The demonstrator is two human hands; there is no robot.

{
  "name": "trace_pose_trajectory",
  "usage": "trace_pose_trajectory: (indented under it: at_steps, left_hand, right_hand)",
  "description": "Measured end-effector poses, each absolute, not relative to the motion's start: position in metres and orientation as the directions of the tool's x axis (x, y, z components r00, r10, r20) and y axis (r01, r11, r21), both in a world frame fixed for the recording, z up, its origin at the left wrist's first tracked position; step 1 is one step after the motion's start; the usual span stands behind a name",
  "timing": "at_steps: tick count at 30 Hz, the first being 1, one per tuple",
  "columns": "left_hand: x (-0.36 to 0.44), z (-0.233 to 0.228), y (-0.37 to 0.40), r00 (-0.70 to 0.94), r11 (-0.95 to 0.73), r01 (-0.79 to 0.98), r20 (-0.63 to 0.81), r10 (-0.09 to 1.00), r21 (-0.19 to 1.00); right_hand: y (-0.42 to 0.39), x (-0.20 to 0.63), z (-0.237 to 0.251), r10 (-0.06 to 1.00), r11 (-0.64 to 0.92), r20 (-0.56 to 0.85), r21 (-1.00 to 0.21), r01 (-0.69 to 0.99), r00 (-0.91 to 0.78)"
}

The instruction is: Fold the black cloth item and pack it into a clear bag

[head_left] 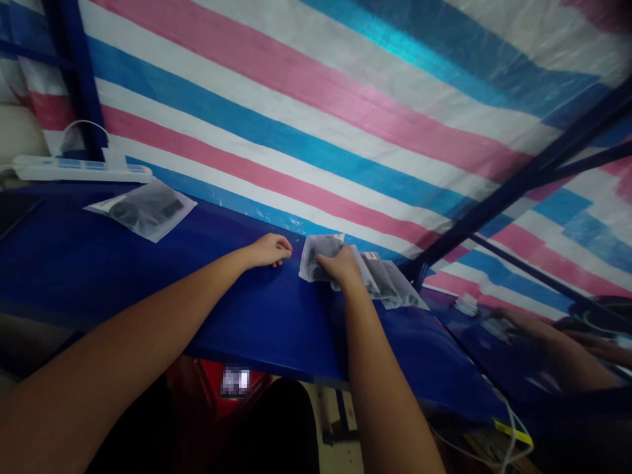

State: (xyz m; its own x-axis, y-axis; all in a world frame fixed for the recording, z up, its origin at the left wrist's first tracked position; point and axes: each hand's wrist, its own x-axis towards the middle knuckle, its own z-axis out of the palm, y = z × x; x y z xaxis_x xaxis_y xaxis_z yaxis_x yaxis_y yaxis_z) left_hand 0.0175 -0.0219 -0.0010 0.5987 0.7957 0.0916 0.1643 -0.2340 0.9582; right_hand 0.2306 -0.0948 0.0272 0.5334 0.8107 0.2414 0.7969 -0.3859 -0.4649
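Note:
My right hand [343, 264] grips a frosted plastic bag [316, 253] with something dark inside, its thumb lying across the front. This bag is at the left end of a row of similar bags [382, 276] that overlap one another on the blue table. My left hand [271, 251] hovers at or just above the tabletop, a little left of the held bag and apart from it. Its fingers are curled in, and nothing shows between them. Another frosted bag [148, 205] with a dark item inside lies flat at the far left.
Behind the blue table [276, 322] hangs a striped plastic sheet [257, 131]. A white power strip [83, 169] lies at the back left. A blue metal post [474, 220] slants up at the right. Another person's hand [518, 322] and arm are at the right-hand table.

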Motion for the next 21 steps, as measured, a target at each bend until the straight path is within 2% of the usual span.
trace_pose_trajectory:
  at_steps: [4,13,17,21]
  left_hand:
    - [0.017,0.000,-0.022,0.606,-0.235,0.172,0.085,0.791,0.957]
    - [0.017,0.001,-0.024,0.606,-0.223,0.180,0.071,0.792,0.958]
    - [0.016,0.001,-0.024,0.610,-0.222,0.184,0.066,0.790,0.958]
    - [0.016,0.001,-0.023,0.607,-0.219,0.186,0.063,0.792,0.958]
  right_hand:
    - [-0.098,0.228,0.032,0.820,-0.444,0.178,-0.400,0.802,0.543]
    - [-0.102,0.222,0.036,0.814,-0.477,0.164,-0.357,0.803,0.557]
    - [-0.099,0.226,0.038,0.803,-0.452,0.176,-0.444,0.774,0.570]
    - [-0.094,0.241,0.041,0.738,-0.422,0.195,-0.614,0.667,0.646]
